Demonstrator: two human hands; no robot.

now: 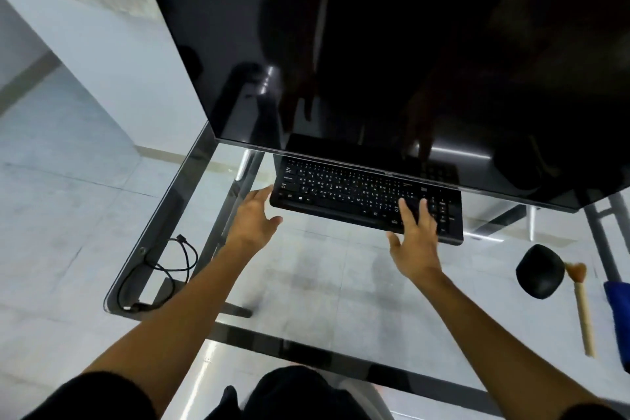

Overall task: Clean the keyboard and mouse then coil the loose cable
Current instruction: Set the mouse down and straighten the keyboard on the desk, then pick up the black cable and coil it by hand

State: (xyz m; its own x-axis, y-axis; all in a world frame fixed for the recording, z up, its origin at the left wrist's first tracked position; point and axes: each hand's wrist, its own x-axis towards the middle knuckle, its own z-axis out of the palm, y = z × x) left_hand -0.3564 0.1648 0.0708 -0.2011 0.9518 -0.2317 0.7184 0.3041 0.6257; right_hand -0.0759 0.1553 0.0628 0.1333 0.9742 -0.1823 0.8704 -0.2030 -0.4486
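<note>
Looks like barely started tbh. Both hands spread wide, holding nothing: left hand at the flat black keyboard's left end, right hand resting on its right keys, mid glass desk. Round black mouse and wooden-handled brush sit untouched near the right edge, loose black cable uncoiled at the left corner.

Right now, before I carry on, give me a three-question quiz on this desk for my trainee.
1. True or false: the right hand has fingers lying on the keyboard.
2. Which item lies at the glass desk's left corner: A) the mouse, B) the loose cable, C) the brush?
3. Fill in: the brush lies just to the ____ of the mouse.

Key: 1 true; 2 B; 3 right. The left hand is open at the keyboard's left end; whether it touches is unclear.
</note>
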